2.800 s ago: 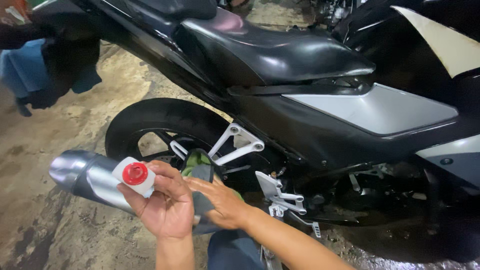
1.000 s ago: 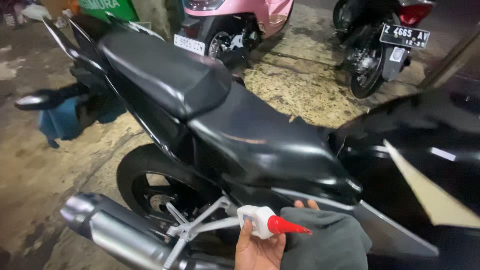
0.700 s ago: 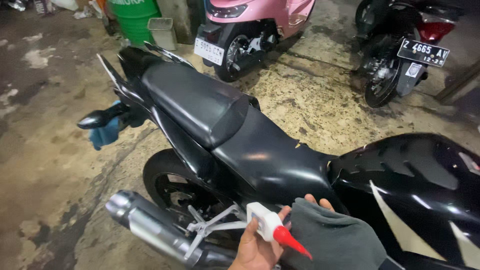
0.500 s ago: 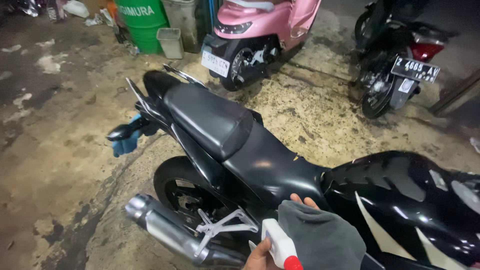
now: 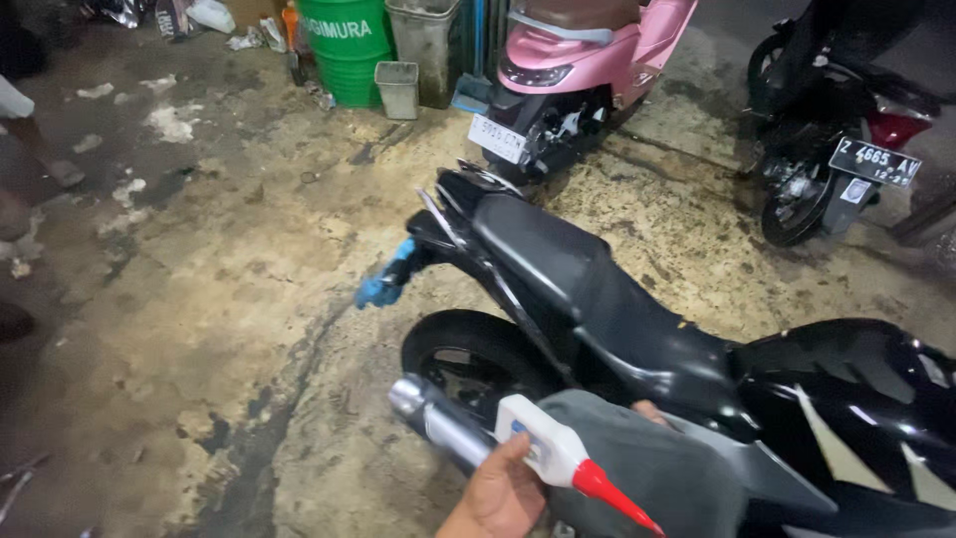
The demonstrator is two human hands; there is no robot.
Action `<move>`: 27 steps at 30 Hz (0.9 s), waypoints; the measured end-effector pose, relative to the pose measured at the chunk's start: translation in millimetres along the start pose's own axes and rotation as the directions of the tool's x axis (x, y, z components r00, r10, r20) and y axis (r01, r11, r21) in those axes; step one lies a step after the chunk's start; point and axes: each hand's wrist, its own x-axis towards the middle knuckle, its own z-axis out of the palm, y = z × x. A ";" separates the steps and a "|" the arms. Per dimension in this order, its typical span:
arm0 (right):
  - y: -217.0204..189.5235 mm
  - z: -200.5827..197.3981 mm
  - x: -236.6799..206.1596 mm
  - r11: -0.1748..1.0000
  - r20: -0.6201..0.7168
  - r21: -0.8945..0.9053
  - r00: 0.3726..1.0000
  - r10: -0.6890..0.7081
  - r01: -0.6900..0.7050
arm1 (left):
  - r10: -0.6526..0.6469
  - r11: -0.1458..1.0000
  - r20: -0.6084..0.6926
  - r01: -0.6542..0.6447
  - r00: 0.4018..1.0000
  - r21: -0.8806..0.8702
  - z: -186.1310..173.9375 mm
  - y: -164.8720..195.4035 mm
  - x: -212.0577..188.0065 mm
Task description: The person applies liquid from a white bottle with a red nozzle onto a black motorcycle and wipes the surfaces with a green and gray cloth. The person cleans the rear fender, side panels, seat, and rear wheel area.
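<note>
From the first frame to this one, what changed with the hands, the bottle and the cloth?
The left hand lifted the white bottle with the red nozzle from beside the exhaust pipe up to the black motorcycle's side. The grey cloth came up beside it, covering most of the right hand. The left hand's grip on the bottle stayed.

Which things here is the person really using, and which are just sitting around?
In use:
- white squeeze bottle with red nozzle, held in the left hand
- grey cloth, a fingertip showing at its top edge
- black motorcycle right beside them

Just sitting around:
- pink scooter
- green bin
- small grey bucket
- dark motorbike
</note>
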 end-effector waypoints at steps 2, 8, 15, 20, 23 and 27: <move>39.5 27.9 7.5 0.999 -0.059 -0.029 0.998 0.027 -0.029 | 0.037 0.999 -0.042 -0.037 0.998 -0.005 12.6 46.9 -31.9; 117.2 95.7 39.8 0.989 -0.234 -0.111 0.970 0.073 -0.102 | 0.146 0.989 -0.228 -0.134 0.963 0.067 19.5 163.3 -92.5; 113.1 135.7 48.7 0.840 -0.211 -0.512 0.974 0.081 -0.181 | -0.033 0.966 -0.304 0.109 0.952 0.235 2.3 243.3 -110.1; 114.0 154.3 53.6 0.485 0.128 -0.869 0.991 0.026 0.100 | -0.137 0.944 -0.316 0.221 0.939 0.246 21.0 256.3 -91.9; 135.5 172.6 87.1 0.647 -0.231 -0.757 0.963 -0.137 -0.090 | -0.282 0.944 -0.171 0.305 0.944 0.128 36.4 257.4 -77.0; 147.7 194.9 127.7 0.616 -0.108 -0.785 0.994 -0.034 -0.064 | -0.267 0.958 -0.073 0.272 0.961 0.085 47.0 287.0 -40.4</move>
